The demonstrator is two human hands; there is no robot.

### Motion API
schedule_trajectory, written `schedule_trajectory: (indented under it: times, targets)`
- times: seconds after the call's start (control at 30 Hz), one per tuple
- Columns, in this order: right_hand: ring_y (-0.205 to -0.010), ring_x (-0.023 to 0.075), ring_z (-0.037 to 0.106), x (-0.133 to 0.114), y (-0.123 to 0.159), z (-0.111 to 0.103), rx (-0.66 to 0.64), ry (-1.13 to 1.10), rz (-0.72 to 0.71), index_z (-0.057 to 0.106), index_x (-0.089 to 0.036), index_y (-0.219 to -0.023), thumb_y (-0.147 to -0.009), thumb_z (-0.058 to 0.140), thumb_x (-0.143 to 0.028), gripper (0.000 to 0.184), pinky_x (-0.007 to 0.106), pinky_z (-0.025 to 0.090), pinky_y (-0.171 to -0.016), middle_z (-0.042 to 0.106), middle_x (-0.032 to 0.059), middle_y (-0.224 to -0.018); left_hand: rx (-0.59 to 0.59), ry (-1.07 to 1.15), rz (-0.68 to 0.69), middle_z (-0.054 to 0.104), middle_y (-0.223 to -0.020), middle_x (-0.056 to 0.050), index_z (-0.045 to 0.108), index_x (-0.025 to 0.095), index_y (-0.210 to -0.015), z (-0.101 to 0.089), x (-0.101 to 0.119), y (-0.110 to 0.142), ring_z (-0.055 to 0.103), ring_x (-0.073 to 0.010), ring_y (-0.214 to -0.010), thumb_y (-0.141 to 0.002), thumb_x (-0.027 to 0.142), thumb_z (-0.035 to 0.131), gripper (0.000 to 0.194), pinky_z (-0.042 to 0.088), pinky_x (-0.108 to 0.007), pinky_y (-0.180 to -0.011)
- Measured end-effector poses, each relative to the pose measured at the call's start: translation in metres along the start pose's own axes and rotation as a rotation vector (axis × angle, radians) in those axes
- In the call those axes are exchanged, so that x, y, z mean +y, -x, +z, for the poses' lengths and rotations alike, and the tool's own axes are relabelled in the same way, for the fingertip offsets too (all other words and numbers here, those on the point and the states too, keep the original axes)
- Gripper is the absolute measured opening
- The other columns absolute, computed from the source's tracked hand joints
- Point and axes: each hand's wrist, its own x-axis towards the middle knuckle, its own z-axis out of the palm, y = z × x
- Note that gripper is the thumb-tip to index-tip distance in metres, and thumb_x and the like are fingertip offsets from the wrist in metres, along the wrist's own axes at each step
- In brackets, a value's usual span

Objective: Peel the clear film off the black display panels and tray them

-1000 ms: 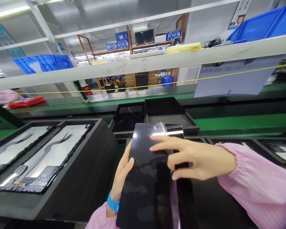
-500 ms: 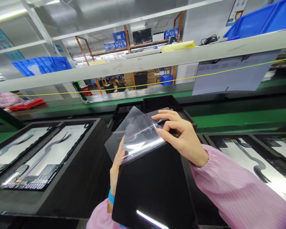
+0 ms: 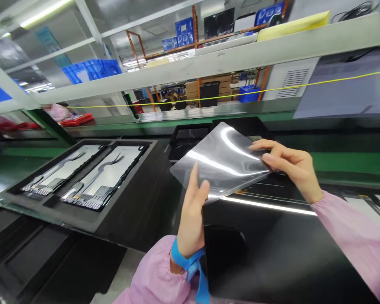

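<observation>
My right hand (image 3: 289, 169) pinches the right edge of a clear plastic film (image 3: 224, 156) between thumb and fingers. The film is lifted and bent over the far end of a glossy black screen panel (image 3: 272, 253), and bright light streaks reflect off it. At the panel's left edge is my left hand (image 3: 191, 211), its thumb and index finger pointing up beside the film. Its other fingers are hidden behind the panel, which it appears to support. A blue band (image 3: 185, 255) circles my left wrist. Both sleeves are pink.
To the left, a black foam tray (image 3: 123, 202) holds two screen assemblies with grey ribbon cables. Dark trays (image 3: 190, 135) stand behind the film. A white rail (image 3: 177, 69) and a yellow cord (image 3: 209, 99) cross ahead. Another person in pink (image 3: 58, 112) is far left.
The view has swung left, so the panel and hands sit further right. The film is now more spread out and curved. My left thumb has come into sight; my right hand keeps its pinch.
</observation>
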Motion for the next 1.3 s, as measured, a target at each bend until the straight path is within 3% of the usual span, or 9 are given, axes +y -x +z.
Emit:
schedule_trajectory:
  times: [0.13,0.33,0.5,0.63,0.8,1.0,1.07,1.2,1.3]
  targets:
    - [-0.101,0.0239,0.059,0.008,0.002,-0.006,0.004,0.01,-0.007,0.048,-0.022,-0.05,-0.081,0.064,-0.028,0.035,0.042,0.036,-0.105,0.068,0.0028,-0.094,-0.022,0.055,0.005,0.036,-0.152,0.002,0.041,0.023,-0.142,0.012,0.006,0.003,0.018,-0.0217,-0.144,-0.087,0.03,0.057,0.057,0.021,-0.031,-0.117]
    - [-0.106,0.0263,0.057,0.005,0.003,0.001,0.067,0.028,0.055,0.046,-0.022,-0.048,-0.077,0.064,-0.03,0.036,0.041,0.039,-0.102,0.068,0.0028,-0.093,-0.095,0.162,-0.018,0.046,-0.146,0.002,0.043,0.026,-0.14,0.01,0.007,0.002,0.038,-0.0201,-0.137,-0.09,0.024,0.053,0.051,0.033,-0.03,-0.11]
    - [-0.105,0.0258,0.058,0.009,0.001,0.001,0.055,0.03,0.055,0.046,-0.022,-0.047,-0.077,0.064,-0.031,0.036,0.04,0.039,-0.102,0.068,0.0025,-0.091,-0.043,0.109,-0.056,0.046,-0.146,0.004,0.045,0.03,-0.138,0.01,0.012,0.004,0.028,-0.0195,-0.141,-0.089,0.028,0.056,0.05,0.021,-0.032,-0.116]
    - [-0.102,0.0245,0.058,0.005,-0.001,0.005,0.044,0.026,0.047,0.048,-0.021,-0.048,-0.078,0.065,-0.029,0.035,0.039,0.037,-0.101,0.068,0.0033,-0.089,0.0,0.013,-0.067,0.045,-0.147,0.002,0.049,0.029,-0.136,0.0,0.007,-0.003,0.028,-0.0264,-0.141,-0.085,0.035,0.059,0.052,0.02,-0.039,-0.117]
    - [-0.096,0.0258,0.057,-0.011,0.003,0.021,0.079,0.109,0.083,0.052,-0.021,-0.051,-0.078,0.067,-0.028,0.032,0.041,0.04,-0.088,0.066,0.0048,-0.091,0.035,-0.301,-0.004,0.055,-0.138,0.0,0.064,0.022,-0.12,-0.026,-0.012,-0.025,0.035,-0.0221,-0.139,-0.088,0.023,0.049,0.035,0.023,-0.033,-0.116]
    - [-0.093,0.0247,0.056,-0.026,0.003,0.034,0.069,0.191,0.08,0.051,-0.021,-0.051,-0.076,0.065,-0.025,0.029,0.042,0.039,-0.087,0.067,0.0035,-0.089,0.001,-0.321,-0.001,0.049,-0.141,-0.009,0.06,0.017,-0.119,-0.042,-0.028,-0.034,0.04,-0.0321,-0.133,-0.087,0.036,0.059,0.037,0.027,-0.059,-0.109]
    - [-0.093,0.0239,0.056,-0.028,0.003,0.036,0.074,0.195,0.074,0.051,-0.021,-0.051,-0.076,0.064,-0.024,0.028,0.04,0.039,-0.086,0.067,0.0033,-0.089,-0.024,-0.294,-0.013,0.052,-0.14,-0.007,0.061,0.018,-0.118,-0.043,-0.028,-0.033,0.04,-0.0314,-0.133,-0.089,0.035,0.056,0.034,0.029,-0.055,-0.111]
    - [-0.094,0.0227,0.055,-0.028,0.004,0.038,0.084,0.211,0.07,0.051,-0.02,-0.051,-0.077,0.063,-0.021,0.028,0.037,0.039,-0.082,0.067,0.0025,-0.088,-0.052,-0.251,-0.045,0.06,-0.133,0.007,0.064,0.022,-0.118,-0.043,-0.031,-0.036,0.027,-0.021,-0.142,-0.093,0.024,0.046,0.031,0.022,-0.029,-0.116]
    - [-0.094,0.0226,0.055,-0.028,0.005,0.039,0.092,0.217,0.076,0.051,-0.02,-0.052,-0.077,0.063,-0.021,0.028,0.037,0.04,-0.08,0.067,0.0024,-0.088,-0.057,-0.22,-0.056,0.057,-0.135,0.008,0.064,0.022,-0.12,-0.049,-0.04,-0.042,0.023,-0.019,-0.142,-0.09,0.023,0.046,0.034,0.02,-0.028,-0.117]
